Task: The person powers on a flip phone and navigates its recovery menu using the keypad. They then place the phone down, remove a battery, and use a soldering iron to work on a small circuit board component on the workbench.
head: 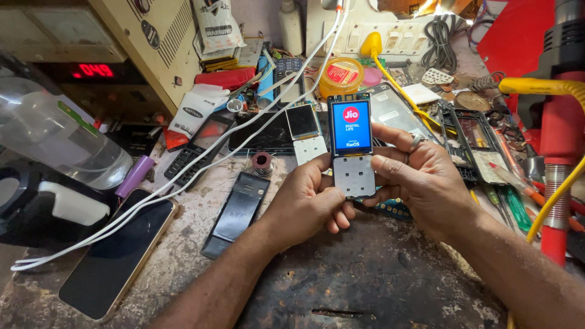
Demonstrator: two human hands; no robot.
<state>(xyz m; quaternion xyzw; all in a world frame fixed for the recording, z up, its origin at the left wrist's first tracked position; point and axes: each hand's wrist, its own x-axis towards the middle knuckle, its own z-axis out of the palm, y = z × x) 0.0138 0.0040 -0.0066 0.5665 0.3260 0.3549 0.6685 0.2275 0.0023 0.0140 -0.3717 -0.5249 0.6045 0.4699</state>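
A bare keypad-phone board with a lit blue screen and an exposed grey contact pad [351, 146] is held upright above the middle of the worn, stained workbench [378, 274]. It is clamped from both sides: the left hand [308, 204] is closed on its lower edge at about 7 o'clock, and the right hand [420, 176] is closed on its side at 3 o'clock, thumb laid across the contact pad. A ring is worn on the right hand.

Judged from the lit screen, power has already been restored to the board and it is starting up. The housing and keypad are not yet fitted, so reassembly appears to be left.

At 11 o'clock of the held board a second bare board with a dark screen [304, 131] lies on the bench. At 9 o'clock lies a black phone back shell [236, 213], and at 8 o'clock a gold-edged smartphone with a dark screen [116, 259], crossed by a white cable [183, 183].
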